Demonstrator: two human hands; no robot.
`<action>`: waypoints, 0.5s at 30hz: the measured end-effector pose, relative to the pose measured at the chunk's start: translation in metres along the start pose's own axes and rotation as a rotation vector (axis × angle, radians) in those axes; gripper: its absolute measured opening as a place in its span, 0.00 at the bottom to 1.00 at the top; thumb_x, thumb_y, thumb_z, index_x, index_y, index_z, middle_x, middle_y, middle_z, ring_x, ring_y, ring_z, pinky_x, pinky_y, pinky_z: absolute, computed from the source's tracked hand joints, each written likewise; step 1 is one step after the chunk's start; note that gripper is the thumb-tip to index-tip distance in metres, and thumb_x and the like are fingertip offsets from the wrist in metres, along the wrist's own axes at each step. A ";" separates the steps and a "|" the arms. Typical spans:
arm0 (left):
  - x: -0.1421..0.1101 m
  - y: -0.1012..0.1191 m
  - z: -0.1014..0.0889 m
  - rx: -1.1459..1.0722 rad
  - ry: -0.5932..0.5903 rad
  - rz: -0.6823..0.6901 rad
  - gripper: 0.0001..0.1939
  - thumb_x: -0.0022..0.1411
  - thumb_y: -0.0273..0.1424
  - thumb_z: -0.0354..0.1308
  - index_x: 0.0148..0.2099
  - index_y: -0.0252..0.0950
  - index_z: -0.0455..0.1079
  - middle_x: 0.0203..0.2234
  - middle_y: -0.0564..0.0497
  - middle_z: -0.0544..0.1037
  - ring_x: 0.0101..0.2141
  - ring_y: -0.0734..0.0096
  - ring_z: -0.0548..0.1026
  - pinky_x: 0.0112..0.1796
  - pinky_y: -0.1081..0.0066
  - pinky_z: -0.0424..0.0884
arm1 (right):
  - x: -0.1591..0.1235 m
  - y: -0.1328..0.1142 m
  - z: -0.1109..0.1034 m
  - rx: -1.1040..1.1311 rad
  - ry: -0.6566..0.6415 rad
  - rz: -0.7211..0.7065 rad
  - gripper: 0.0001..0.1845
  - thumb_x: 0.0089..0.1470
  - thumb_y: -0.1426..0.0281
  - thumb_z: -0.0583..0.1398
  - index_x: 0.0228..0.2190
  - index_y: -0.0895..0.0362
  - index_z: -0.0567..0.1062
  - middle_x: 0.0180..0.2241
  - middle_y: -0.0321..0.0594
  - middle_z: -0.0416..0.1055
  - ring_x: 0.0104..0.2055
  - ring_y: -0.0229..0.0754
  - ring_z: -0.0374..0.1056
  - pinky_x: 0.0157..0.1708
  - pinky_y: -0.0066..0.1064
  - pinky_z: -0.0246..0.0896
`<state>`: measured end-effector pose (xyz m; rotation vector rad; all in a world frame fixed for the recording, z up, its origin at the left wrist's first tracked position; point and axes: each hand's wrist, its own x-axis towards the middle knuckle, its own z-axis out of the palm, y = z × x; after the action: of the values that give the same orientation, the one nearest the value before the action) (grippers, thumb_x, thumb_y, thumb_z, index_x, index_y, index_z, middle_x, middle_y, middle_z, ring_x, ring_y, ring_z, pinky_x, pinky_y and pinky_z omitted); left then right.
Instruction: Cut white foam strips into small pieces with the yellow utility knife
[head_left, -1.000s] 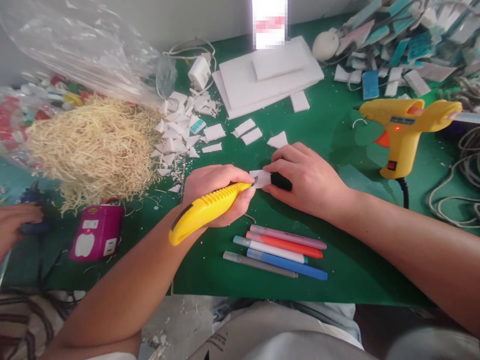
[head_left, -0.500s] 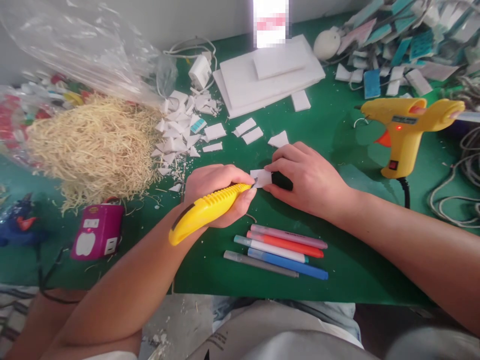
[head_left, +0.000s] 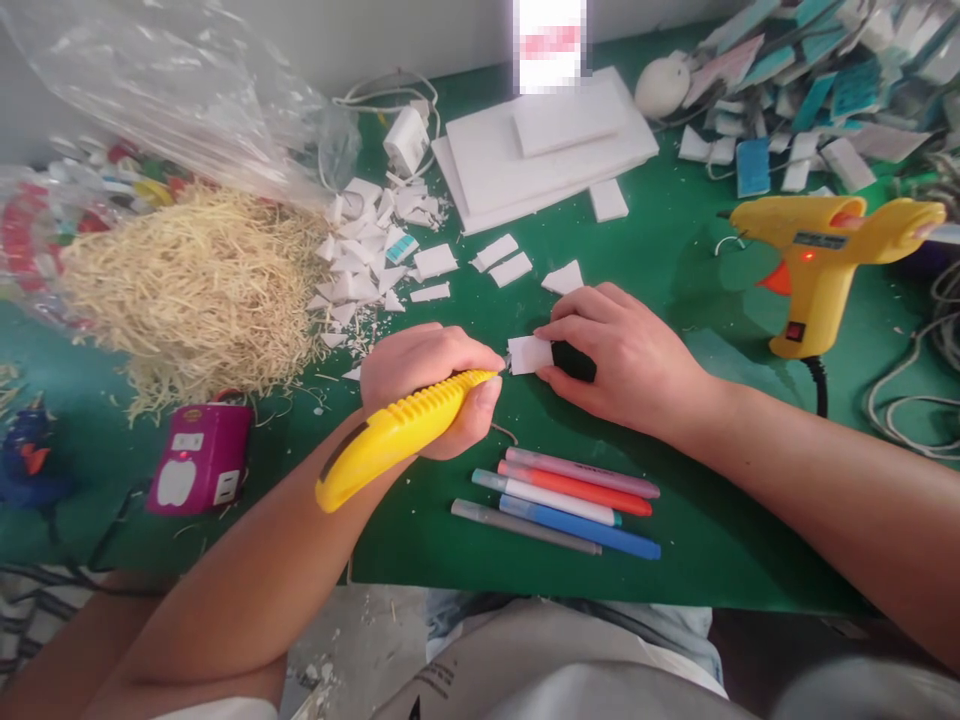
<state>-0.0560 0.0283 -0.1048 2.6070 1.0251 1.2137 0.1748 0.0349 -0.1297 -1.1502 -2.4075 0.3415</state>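
Note:
My left hand [head_left: 431,385] is closed around a yellow utility knife [head_left: 397,432], its handle slanting down to the left. The knife's tip end points at the left edge of a small white foam board piece [head_left: 529,355]; whether the blade touches it, I cannot tell. My right hand [head_left: 619,350] pinches that piece by its right side, thumb below and fingers above, on the green table [head_left: 720,540]. Just below the hands lie several markers [head_left: 577,495] side by side. Small white offcuts [head_left: 512,268] lie beyond my hands.
Straw-like shreds [head_left: 202,290] heap at the left, near a purple power adapter [head_left: 201,458]. White foam sheets [head_left: 555,160] are stacked at the back. A yellow glue gun [head_left: 817,260], its light on, stands at the right. Behind it is a pile of blue and white scraps [head_left: 817,100].
The knife has drawn slightly left, away from the white piece, and its rear end has dropped lower. My right hand still holds the piece. The whole view has shifted a little.

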 end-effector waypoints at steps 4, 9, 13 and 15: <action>-0.001 0.001 0.000 0.090 -0.007 -0.023 0.17 0.68 0.40 0.50 0.35 0.40 0.77 0.23 0.54 0.82 0.23 0.71 0.80 0.24 0.72 0.75 | -0.001 0.000 0.001 -0.018 0.011 -0.010 0.17 0.56 0.72 0.57 0.45 0.58 0.81 0.43 0.50 0.76 0.42 0.51 0.67 0.39 0.42 0.65; -0.002 0.001 0.001 0.032 0.027 0.016 0.14 0.68 0.38 0.53 0.36 0.39 0.77 0.25 0.54 0.84 0.23 0.72 0.80 0.27 0.74 0.77 | -0.002 0.003 0.001 0.040 0.041 -0.075 0.27 0.54 0.80 0.52 0.53 0.61 0.76 0.46 0.49 0.78 0.45 0.49 0.70 0.45 0.42 0.68; -0.002 0.001 0.002 0.029 0.020 0.025 0.15 0.69 0.39 0.52 0.37 0.39 0.77 0.26 0.54 0.84 0.24 0.72 0.80 0.28 0.75 0.77 | -0.003 0.002 0.002 0.064 0.075 -0.081 0.27 0.57 0.69 0.59 0.58 0.63 0.72 0.44 0.50 0.79 0.44 0.52 0.71 0.44 0.46 0.70; -0.002 0.001 0.002 0.037 0.003 0.020 0.15 0.69 0.40 0.53 0.38 0.39 0.78 0.27 0.54 0.84 0.25 0.72 0.81 0.30 0.75 0.78 | -0.003 0.001 0.002 0.041 0.069 -0.080 0.29 0.58 0.65 0.61 0.58 0.63 0.72 0.44 0.52 0.79 0.44 0.54 0.71 0.44 0.47 0.71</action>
<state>-0.0545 0.0267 -0.1072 2.6503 1.0351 1.2142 0.1759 0.0335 -0.1330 -1.0279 -2.3674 0.3186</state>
